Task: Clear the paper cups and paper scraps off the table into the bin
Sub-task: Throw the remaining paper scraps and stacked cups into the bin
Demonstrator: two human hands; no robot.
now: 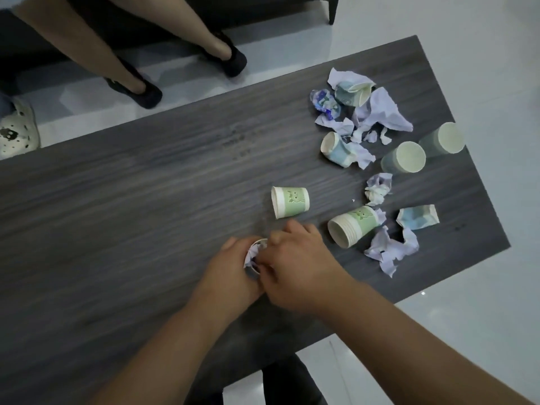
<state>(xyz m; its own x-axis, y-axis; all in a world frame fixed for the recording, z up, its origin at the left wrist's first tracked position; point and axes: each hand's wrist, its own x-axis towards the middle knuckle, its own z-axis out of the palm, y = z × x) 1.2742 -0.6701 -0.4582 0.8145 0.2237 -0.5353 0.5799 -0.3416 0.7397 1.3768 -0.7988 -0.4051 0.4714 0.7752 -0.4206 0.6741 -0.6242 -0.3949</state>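
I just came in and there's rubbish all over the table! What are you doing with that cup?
A person is tidying up. Their left hand holds a white paper cup on the dark grey wooden table, while their right hand stuffs crumpled pale purple paper scraps into it. Several more green and blue paper cups and torn paper pieces lie scattered on the table's right side. No bin is in view.

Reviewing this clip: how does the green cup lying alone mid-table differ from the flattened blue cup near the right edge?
The green cup keeps its round shape, while the flattened blue cup is crushed flat. The green cup is green-banded with a printed figure; the flattened blue cup is pale blue. The green cup lies just beyond the right hand; the flattened blue cup lies farther right, among paper scraps. Both lie on the table, not yet cleared.
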